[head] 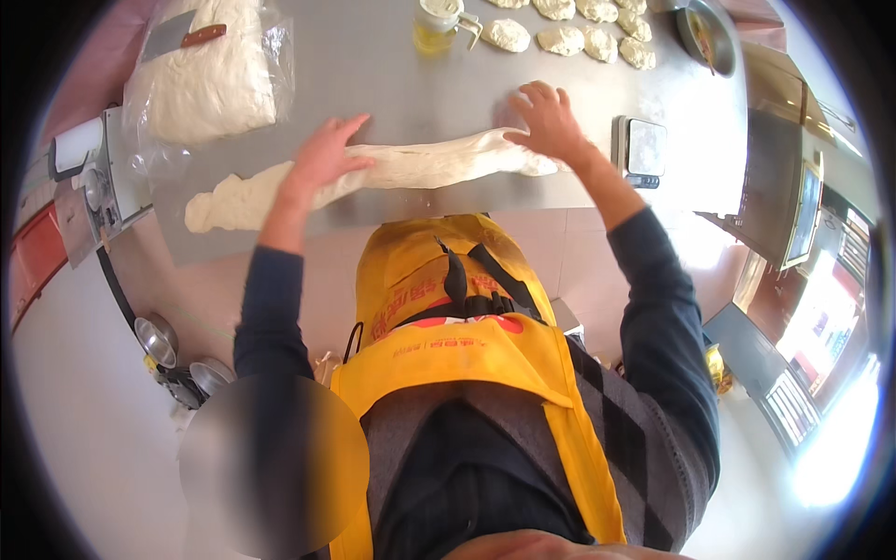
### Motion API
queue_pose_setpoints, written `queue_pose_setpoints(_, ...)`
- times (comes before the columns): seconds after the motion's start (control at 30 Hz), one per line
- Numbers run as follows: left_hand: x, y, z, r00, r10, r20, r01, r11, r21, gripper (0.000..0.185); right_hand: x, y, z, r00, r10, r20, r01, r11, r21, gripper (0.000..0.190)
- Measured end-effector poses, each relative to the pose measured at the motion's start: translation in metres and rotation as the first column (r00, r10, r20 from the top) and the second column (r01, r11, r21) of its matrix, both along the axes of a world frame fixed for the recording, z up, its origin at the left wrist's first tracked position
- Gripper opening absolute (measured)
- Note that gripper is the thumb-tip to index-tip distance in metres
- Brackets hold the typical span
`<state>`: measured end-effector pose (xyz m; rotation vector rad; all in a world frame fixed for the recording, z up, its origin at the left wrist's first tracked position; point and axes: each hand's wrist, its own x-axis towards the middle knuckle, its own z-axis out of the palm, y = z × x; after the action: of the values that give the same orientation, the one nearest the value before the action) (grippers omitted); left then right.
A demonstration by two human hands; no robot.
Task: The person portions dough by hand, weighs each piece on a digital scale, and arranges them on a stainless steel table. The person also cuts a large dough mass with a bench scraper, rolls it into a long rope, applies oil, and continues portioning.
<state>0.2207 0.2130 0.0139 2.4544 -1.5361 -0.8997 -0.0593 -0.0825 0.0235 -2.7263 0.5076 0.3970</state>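
A long, uneven rope of pale dough [427,166] lies across the metal table in front of me, near its front edge. My left hand [323,157] rests over the left half of the rope, thumb and fingers spread. The dough's lumpy left end shows beyond my wrist. At the opposite end, my right hand [549,124] has its thumb on the dough, while its spread fingers reach past the far side onto the tabletop. Part of the rope's right end is hidden under this hand. Neither hand is closed around the dough.
A large dough slab [210,98] on plastic film sits far left, with a wooden-handled cleaver [203,35] on it. An oil jug [437,28], several dough pieces [505,35] and a metal bowl [707,38] stand along the back. Right of my hand is a digital scale [644,148].
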Motion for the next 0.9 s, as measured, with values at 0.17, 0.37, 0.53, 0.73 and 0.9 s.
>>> queue_pose_setpoints(0.17,-0.116,-0.001,-0.012,0.953,-0.023,0.303,0.151,0.902,-0.404,0.069,-0.064,0.072,-0.031,0.988,0.100,0.121,-0.069,0.969,-0.239,0.073)
queue_pose_setpoints(0.37,-0.078,-0.063,-0.052,0.922,-0.021,-0.388,0.037,0.999,0.034,0.075,-0.010,-0.015,-0.033,0.954,-0.153,-0.256,0.271,0.803,0.531,0.066)
queue_pose_setpoints(0.53,-0.060,-0.078,-0.030,0.976,0.124,0.180,-0.073,0.962,-0.264,0.072,-0.047,-0.007,-0.028,0.931,-0.218,0.294,0.292,0.926,-0.237,0.073)
queue_pose_setpoints(0.73,-0.084,-0.110,-0.051,0.883,0.016,0.470,0.120,0.959,-0.257,0.078,-0.042,-0.067,-0.067,0.973,-0.069,0.218,0.110,0.977,-0.180,0.081)
queue_pose_setpoints(0.9,-0.036,-0.118,-0.030,0.786,0.252,-0.565,-0.103,0.954,0.282,0.056,-0.024,-0.104,-0.043,0.977,-0.043,-0.211,0.111,0.941,0.320,0.054)
